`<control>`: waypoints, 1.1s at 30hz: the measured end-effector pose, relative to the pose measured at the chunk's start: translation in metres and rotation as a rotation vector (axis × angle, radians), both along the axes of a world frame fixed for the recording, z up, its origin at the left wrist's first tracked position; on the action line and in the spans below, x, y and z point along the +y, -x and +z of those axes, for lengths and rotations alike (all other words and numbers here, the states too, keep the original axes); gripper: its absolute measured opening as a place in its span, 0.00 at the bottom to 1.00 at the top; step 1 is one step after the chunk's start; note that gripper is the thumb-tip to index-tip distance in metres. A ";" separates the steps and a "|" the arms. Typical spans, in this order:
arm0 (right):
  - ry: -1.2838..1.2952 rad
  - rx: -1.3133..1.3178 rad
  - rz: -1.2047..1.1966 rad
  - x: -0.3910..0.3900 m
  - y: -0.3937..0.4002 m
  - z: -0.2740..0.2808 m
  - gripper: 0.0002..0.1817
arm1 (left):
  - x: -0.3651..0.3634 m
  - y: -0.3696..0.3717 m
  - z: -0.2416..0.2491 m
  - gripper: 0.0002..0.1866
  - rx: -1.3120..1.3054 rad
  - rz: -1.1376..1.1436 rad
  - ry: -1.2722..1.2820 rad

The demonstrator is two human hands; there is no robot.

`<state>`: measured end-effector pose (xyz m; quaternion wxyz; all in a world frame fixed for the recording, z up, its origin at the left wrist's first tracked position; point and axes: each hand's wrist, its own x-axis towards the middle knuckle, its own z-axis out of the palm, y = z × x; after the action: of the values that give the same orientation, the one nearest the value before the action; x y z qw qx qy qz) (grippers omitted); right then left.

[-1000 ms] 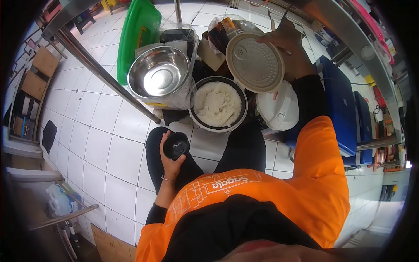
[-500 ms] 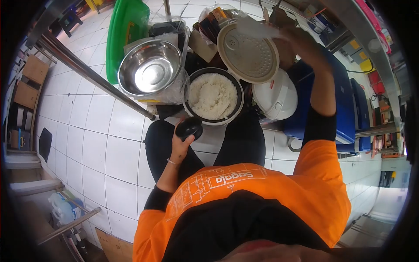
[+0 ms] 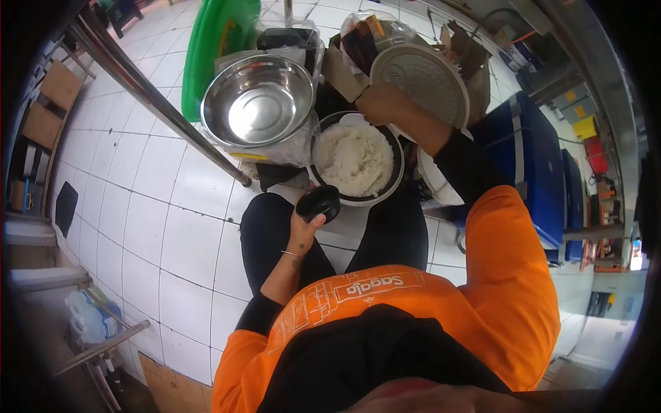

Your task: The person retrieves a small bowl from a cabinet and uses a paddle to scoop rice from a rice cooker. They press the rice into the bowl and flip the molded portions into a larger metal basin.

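In my left hand (image 3: 308,224) is a small black bowl (image 3: 319,204), with my thumb on its near side and fingers wrapped round it. My right hand (image 3: 385,104) is closed on a rice paddle (image 3: 354,120), whitish and partly hidden by my fingers. The paddle's blade meets the far edge of the cooked white rice (image 3: 351,162). That rice lies in the dark inner pot of a rice cooker (image 3: 398,180) between my knees, hollowed near its middle. The cooker's raised lid (image 3: 420,76) stands behind my right forearm.
Left of the cooker sits a steel basin (image 3: 258,103) on plastic-wrapped things, beside a green tray (image 3: 206,62). A white lidded container (image 3: 437,175) stands right of the pot, near a blue cooler box (image 3: 527,165). A metal pole (image 3: 162,107) slants across the left.
My right hand has come down and left from beside the raised lid, bringing the rice paddle to the rice. My left hand keeps the black bowl near the pot. The view has shifted slightly.
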<state>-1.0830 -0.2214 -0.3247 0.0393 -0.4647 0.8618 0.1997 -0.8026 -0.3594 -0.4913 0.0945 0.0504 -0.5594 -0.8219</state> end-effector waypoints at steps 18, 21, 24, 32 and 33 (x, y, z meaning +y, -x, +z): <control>0.062 -0.177 0.099 0.064 -0.136 -0.059 0.11 | 0.002 0.000 0.001 0.43 -0.010 -0.061 -0.073; 0.062 -0.141 0.018 0.079 -0.130 -0.048 0.08 | 0.001 0.000 0.000 0.43 -0.015 -0.070 -0.088; -0.064 -0.153 -0.051 0.067 -0.090 -0.001 0.08 | 0.001 -0.002 -0.001 0.43 -0.018 -0.025 -0.072; -0.096 -0.182 -0.052 -0.009 0.001 -0.010 0.09 | 0.004 -0.001 0.003 0.45 -0.066 0.001 -0.139; -0.094 -0.178 -0.033 -0.020 0.013 -0.012 0.09 | 0.004 -0.001 0.003 0.45 -0.061 0.020 -0.136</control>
<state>-1.0957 -0.2414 -0.3364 0.1407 -0.4641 0.8520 0.1973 -0.8012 -0.3553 -0.4884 0.0818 0.0874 -0.5045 -0.8551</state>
